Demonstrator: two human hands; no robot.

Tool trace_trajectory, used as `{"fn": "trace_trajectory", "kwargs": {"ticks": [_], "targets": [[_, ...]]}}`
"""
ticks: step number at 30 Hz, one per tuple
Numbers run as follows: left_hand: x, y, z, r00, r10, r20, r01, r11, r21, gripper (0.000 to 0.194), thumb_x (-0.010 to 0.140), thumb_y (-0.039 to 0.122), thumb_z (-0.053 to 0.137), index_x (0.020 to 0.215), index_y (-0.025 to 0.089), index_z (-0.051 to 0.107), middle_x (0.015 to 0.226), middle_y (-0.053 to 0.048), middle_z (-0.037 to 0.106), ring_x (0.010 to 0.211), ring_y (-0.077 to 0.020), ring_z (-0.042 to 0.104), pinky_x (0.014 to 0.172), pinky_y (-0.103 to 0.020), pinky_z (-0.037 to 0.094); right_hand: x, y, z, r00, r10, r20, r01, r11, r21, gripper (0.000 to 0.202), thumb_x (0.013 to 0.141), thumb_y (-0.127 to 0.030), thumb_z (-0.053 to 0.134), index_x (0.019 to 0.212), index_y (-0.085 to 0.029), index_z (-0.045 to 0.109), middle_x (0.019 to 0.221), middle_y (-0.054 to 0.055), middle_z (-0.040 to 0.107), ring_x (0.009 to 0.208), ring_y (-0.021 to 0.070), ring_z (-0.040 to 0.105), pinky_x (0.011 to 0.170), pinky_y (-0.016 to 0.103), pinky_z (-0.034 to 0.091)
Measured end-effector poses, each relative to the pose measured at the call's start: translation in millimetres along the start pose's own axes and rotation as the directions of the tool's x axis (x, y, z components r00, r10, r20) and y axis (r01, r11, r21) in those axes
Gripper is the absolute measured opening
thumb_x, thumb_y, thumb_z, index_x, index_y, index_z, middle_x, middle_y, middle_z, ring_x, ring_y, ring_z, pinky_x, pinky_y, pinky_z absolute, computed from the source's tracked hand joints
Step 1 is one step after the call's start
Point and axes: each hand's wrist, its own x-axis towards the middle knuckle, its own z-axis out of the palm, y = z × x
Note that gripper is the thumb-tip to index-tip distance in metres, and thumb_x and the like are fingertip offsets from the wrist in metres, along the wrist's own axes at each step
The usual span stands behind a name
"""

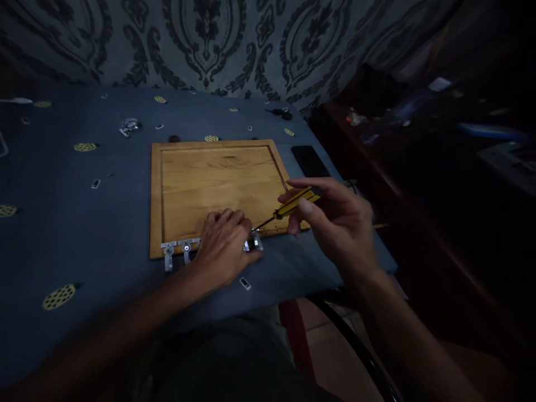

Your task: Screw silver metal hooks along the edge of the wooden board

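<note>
A wooden panel (218, 184) with a grooved border lies on the blue patterned cloth. Metal hinges (168, 255) sit along its near edge, at the left. My left hand (226, 245) rests on the near edge, its fingers curled and pressing another metal hinge (254, 242) against the wood. In my right hand (335, 223) is a yellow and black screwdriver (295, 204), pinched by thumb and fingers. The shaft slants down to the left and its tip meets the hinge beside my left fingers. Part of that hinge is hidden by my left hand.
Loose metal hinges (130, 127) lie beyond the panel at the left. A black phone (310, 161) is right of the panel, and a dark tool (281, 114) lies near the cloth's far right corner. Dim, cluttered furniture stands at the right.
</note>
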Motion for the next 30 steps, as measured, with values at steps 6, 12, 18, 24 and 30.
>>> {"fn": "trace_trajectory", "kwargs": {"ticks": [6,12,18,24,30], "targets": [[0.3,0.1,-0.2,1.0,-0.004,0.0,0.004,1.0,-0.012,0.034,0.088,0.043,0.08,0.104,0.015,0.068,0.113,-0.008,0.067,0.117,-0.032,0.058,0.098,-0.046,0.042,-0.1,-1.1,3.0,0.997,-0.004,-0.078,0.001,0.999,-0.032,0.023,0.081,-0.04,0.086,0.088,-0.023,0.073,0.093,0.002,0.079,0.051,0.0084,0.06,0.041,0.022,0.052],[-0.4,-1.7,1.9,0.999,0.015,-0.033,-0.016,1.0,-0.018,0.032,0.088,0.042,0.08,0.101,0.016,0.067,0.11,-0.007,0.066,0.114,-0.0308,0.059,0.095,-0.045,0.042,-3.4,-0.9,-2.3,1.0,0.003,0.001,-0.003,1.0,-0.008,0.031,0.089,-0.045,0.078,0.113,-0.026,0.073,0.097,0.002,0.078,0.057,0.0098,0.066,0.053,0.025,0.059],[-0.4,-2.3,3.3,1.0,0.008,-0.029,-0.008,1.0,-0.009,0.034,0.088,0.043,0.08,0.104,0.016,0.067,0.113,-0.008,0.067,0.115,-0.0309,0.059,0.097,-0.045,0.042,-4.7,0.6,-1.5,0.999,-0.03,-0.041,0.03,1.0,-0.008,0.02,0.088,-0.039,0.08,0.103,-0.026,0.078,0.101,0.003,0.078,0.052,0.0076,0.063,0.047,0.024,0.057],[-0.6,-1.9,3.0,0.999,0.011,-0.03,-0.011,1.0,-0.016,0.031,0.088,0.043,0.079,0.101,0.017,0.067,0.111,-0.007,0.067,0.114,-0.0303,0.059,0.094,-0.044,0.042,-2.3,-1.5,1.8,0.999,-0.007,-0.052,0.01,0.998,0.054,0.023,0.081,-0.037,0.087,0.088,-0.023,0.07,0.087,0.001,0.08,0.047,0.0072,0.059,0.042,0.022,0.053],[0.5,-1.4,1.9,1.0,0.006,-0.027,-0.006,1.0,-0.006,0.032,0.088,0.043,0.079,0.101,0.016,0.068,0.112,-0.008,0.067,0.114,-0.031,0.059,0.096,-0.045,0.041,-3.7,-1.9,-3.8,0.999,0.02,0.032,-0.021,0.999,0.033,0.031,0.09,-0.042,0.077,0.117,-0.028,0.075,0.098,0.001,0.078,0.055,0.0085,0.065,0.052,0.025,0.06]]}}
